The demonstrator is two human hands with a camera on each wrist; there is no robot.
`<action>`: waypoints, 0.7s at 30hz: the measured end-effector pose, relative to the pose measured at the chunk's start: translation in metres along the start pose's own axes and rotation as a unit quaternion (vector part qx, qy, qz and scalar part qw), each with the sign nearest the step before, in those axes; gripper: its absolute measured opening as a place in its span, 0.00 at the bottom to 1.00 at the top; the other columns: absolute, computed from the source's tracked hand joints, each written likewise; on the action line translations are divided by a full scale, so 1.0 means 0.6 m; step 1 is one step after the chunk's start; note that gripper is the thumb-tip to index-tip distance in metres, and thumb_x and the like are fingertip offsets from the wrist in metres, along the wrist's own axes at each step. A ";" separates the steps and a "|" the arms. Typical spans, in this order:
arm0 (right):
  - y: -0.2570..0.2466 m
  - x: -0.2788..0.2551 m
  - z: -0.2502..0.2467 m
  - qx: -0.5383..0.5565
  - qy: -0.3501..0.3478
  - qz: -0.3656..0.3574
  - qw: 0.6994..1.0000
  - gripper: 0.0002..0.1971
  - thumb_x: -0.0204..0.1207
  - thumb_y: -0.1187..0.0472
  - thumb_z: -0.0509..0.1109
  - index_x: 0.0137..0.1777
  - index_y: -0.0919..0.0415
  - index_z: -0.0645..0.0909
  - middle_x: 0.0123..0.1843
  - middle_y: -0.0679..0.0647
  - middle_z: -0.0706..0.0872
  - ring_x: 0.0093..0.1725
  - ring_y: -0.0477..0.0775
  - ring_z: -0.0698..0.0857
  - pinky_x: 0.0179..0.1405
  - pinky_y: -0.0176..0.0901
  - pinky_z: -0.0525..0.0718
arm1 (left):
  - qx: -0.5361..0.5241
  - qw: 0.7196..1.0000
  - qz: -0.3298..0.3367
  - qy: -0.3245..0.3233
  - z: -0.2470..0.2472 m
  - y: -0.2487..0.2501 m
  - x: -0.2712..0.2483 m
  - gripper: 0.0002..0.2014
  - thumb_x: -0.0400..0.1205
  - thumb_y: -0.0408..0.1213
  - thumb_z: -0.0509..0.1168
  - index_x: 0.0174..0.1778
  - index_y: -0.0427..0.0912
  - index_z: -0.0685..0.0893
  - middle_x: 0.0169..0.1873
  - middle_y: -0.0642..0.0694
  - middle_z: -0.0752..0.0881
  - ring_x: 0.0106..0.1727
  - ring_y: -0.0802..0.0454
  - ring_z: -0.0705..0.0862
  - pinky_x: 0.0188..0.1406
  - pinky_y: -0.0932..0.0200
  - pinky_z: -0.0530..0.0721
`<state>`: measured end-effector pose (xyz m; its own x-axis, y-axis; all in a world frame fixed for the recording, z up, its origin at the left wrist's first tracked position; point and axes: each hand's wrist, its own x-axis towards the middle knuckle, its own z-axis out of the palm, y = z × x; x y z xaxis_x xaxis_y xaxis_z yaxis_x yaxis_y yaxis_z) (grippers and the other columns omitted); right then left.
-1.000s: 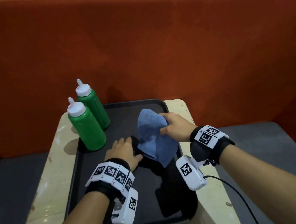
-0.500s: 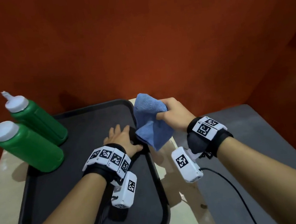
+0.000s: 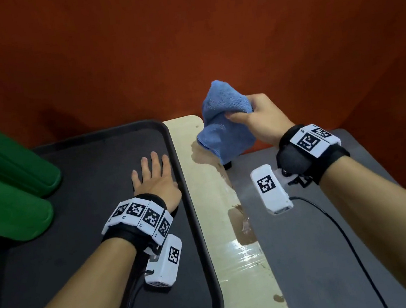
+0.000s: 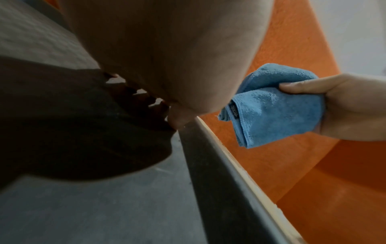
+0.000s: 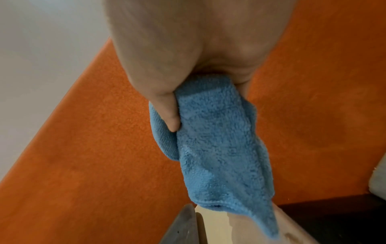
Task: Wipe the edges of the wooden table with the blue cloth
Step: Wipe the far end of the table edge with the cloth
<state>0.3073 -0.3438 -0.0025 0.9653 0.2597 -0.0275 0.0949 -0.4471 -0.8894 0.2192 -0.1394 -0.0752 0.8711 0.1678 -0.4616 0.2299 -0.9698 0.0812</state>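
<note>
My right hand (image 3: 254, 118) grips the bunched blue cloth (image 3: 224, 125) (image 4: 275, 107) (image 5: 219, 148), which hangs just above the far right corner of the pale wooden table (image 3: 218, 203). The cloth's lower end hovers over the table's right edge strip (image 5: 240, 231). My left hand (image 3: 153, 176) lies flat with straight fingers on the black tray (image 3: 199, 232), close to its right rim. In the left wrist view the palm (image 4: 177, 57) fills the top and the fingertips press on the tray floor (image 4: 104, 206).
Two green squeeze bottles (image 3: 2, 185) stand on the tray at the left. An orange upholstered backrest (image 3: 181, 40) rises behind the table. A grey seat (image 3: 337, 239) lies to the right, below the table's edge, with a black cable (image 3: 341, 228) over it.
My right hand has carried the cloth off the tray, rightward to the table's far right corner. The left hand has stayed flat on the tray. My view has swung to the right.
</note>
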 end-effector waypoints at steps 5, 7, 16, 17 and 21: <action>0.003 0.032 -0.011 -0.105 0.029 -0.037 0.993 0.06 0.64 0.62 0.63 0.37 0.57 0.81 0.32 0.48 0.78 0.36 0.49 0.75 0.37 0.45 0.72 | -0.019 1.000 -0.013 -0.006 -0.008 0.008 0.007 0.36 0.84 0.37 0.50 0.84 0.45 0.36 0.84 0.46 0.32 0.85 0.42 0.32 0.84 0.38 0.39; -0.003 0.040 -0.009 -0.161 0.062 -0.070 0.983 0.12 0.63 0.64 0.61 0.40 0.48 0.81 0.32 0.46 0.81 0.38 0.54 0.80 0.38 0.45 0.75 | -0.022 1.000 -0.015 0.011 -0.004 0.008 0.006 0.36 0.84 0.38 0.50 0.84 0.45 0.36 0.84 0.46 0.33 0.85 0.43 0.33 0.84 0.39 0.39; 0.029 0.110 0.048 -0.357 0.019 -0.100 0.929 0.34 0.70 0.70 0.61 0.73 0.39 0.73 0.65 0.54 0.87 0.64 0.65 0.84 0.56 0.54 0.85 | -0.034 0.999 -0.009 0.040 0.013 0.000 0.010 0.34 0.86 0.39 0.48 0.84 0.48 0.36 0.84 0.48 0.32 0.85 0.45 0.33 0.84 0.40 0.38; 0.034 0.113 0.054 -0.371 -0.008 -0.088 0.924 0.34 0.71 0.71 0.60 0.74 0.39 0.72 0.65 0.56 0.86 0.63 0.66 0.83 0.55 0.55 0.83 | -0.033 0.999 -0.009 0.039 0.014 0.000 0.010 0.34 0.86 0.39 0.47 0.84 0.48 0.36 0.84 0.48 0.32 0.85 0.45 0.33 0.84 0.40 0.38; 0.056 0.122 0.076 -0.370 -0.081 -0.085 0.922 0.32 0.74 0.70 0.59 0.76 0.43 0.70 0.69 0.59 0.81 0.63 0.69 0.81 0.55 0.55 0.80 | -0.032 0.999 -0.010 0.038 0.014 0.000 0.011 0.34 0.86 0.39 0.47 0.84 0.47 0.35 0.84 0.48 0.32 0.85 0.45 0.32 0.84 0.40 0.37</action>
<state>0.3704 -0.3010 -0.0551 0.8785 0.4763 -0.0373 0.4382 -0.8343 -0.3345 0.2213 -0.1399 -0.0857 0.8962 0.2024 -0.3949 0.2729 -0.9531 0.1306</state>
